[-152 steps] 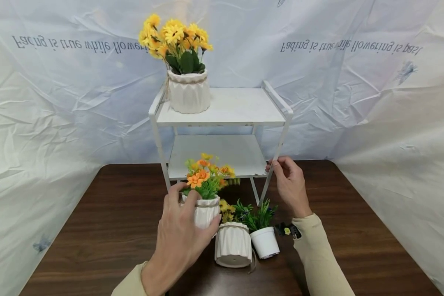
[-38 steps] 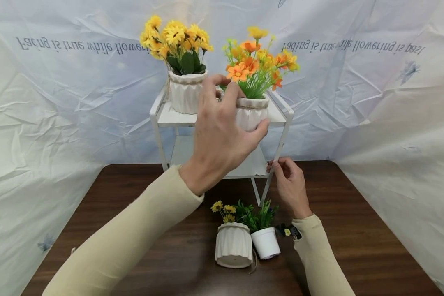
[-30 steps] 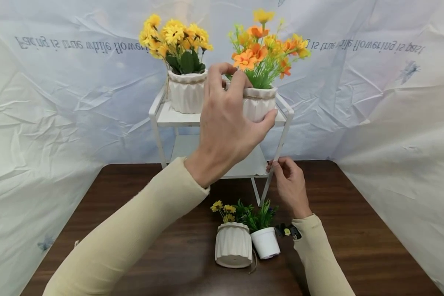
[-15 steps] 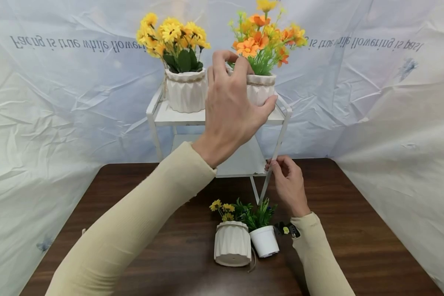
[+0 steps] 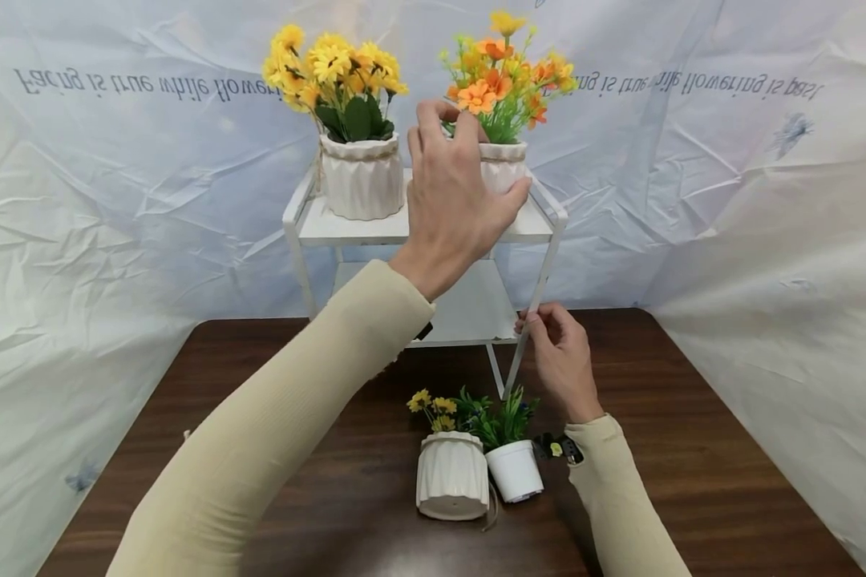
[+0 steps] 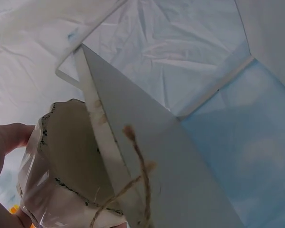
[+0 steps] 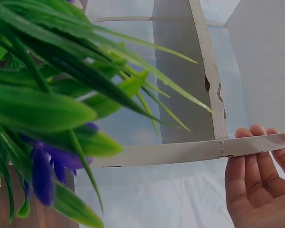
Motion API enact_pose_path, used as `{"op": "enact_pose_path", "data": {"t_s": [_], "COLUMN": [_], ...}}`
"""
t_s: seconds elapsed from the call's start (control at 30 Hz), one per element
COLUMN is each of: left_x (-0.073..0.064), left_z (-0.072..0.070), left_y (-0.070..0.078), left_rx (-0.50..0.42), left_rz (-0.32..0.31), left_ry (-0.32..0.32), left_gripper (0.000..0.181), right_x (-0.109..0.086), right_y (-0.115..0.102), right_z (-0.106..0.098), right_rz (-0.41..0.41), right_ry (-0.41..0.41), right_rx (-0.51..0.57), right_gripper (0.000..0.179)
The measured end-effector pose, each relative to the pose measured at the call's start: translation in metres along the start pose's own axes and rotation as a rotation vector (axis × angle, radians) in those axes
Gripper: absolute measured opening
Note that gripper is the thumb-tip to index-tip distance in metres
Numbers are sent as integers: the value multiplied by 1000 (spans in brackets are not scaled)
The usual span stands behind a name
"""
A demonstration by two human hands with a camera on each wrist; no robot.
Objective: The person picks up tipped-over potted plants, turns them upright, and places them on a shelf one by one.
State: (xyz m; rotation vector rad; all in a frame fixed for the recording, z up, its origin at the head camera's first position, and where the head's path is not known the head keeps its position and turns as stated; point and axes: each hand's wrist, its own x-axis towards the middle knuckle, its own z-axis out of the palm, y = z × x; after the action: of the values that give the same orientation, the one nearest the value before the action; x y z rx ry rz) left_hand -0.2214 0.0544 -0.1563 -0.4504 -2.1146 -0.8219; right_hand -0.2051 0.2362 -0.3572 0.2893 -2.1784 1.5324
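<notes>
Clasping a white fluted pot [image 5: 503,167] of orange and yellow flowers [image 5: 494,88], the left grip [image 5: 451,196] is clamped on its rim and side. That pot is upright at the right half of the top shelf [image 5: 317,223]; whether they touch, I cannot tell. Just left of this grip, a matching pot [image 5: 363,180] of yellow daisies [image 5: 332,68] stands on the shelf. Lower right, the right grip [image 5: 564,357] is clamped round the front leg [image 5: 546,263] of the white two-tier rack [image 5: 465,308]. Down and left of that grip, on the wooden surface [image 5: 693,425], a toppled fluted pot [image 5: 452,477] lies beside a smooth white pot [image 5: 515,473] with green leaves [image 5: 508,421].
</notes>
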Motion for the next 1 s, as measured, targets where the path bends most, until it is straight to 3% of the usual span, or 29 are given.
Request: {"op": "enact_pose_path", "data": {"t_s": [0.3,0.5,1.0], "left_x": [7,9,6], "left_z": [12,16,27], "left_y": [-5,-5,-10], "left_rx": [15,43,143], "left_rz": [-24,-12,-7], "left_ry": [16,-7,-4], "left_gripper": [45,47,58], "right_x": [1,1,0], "right_y": [-1,-1,0], "right_z": [1,0,0], "right_rz": [1,2,11], "right_ry": [-1,5,-2], "right_rx": [-1,-7,8], "right_gripper": [33,32,33]}}
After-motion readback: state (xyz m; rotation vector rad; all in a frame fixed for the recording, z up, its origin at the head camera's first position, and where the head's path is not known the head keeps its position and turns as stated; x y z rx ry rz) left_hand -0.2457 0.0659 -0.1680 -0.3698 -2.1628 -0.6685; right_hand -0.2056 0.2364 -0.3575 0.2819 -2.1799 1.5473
